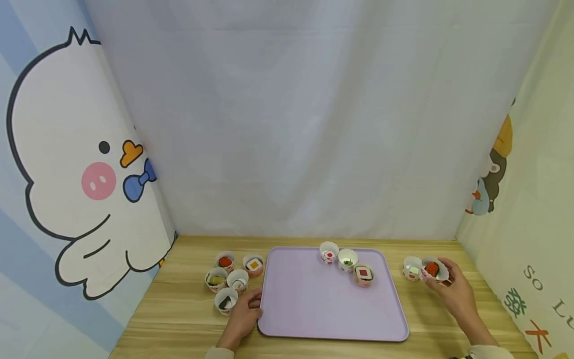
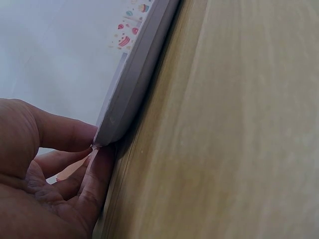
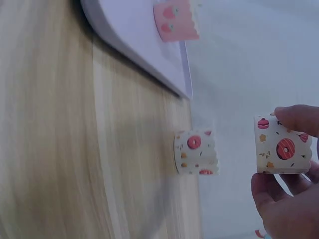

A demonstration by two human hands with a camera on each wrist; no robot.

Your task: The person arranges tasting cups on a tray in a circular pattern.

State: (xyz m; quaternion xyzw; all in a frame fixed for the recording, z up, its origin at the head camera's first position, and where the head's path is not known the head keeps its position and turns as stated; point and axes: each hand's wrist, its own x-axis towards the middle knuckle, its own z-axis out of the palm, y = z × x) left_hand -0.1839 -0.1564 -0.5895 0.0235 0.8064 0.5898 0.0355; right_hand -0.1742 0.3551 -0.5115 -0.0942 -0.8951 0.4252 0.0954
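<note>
My right hand grips a paper baking cup with a donut print between thumb and fingers, raised off the table. Inside it lies something orange-red, like roe. A second printed cup stands on the table just left of it. My left hand pinches the left rim of the lilac tray between thumb and fingers. On the tray's far right part stand two white cups, one with a red-and-white piece and one with something green, and a pink cup with a square roll.
Left of the tray several more cups cluster on the wooden table, among them one with a red filling, a pink one and one with a dark piece. A pale curtain hangs behind the table.
</note>
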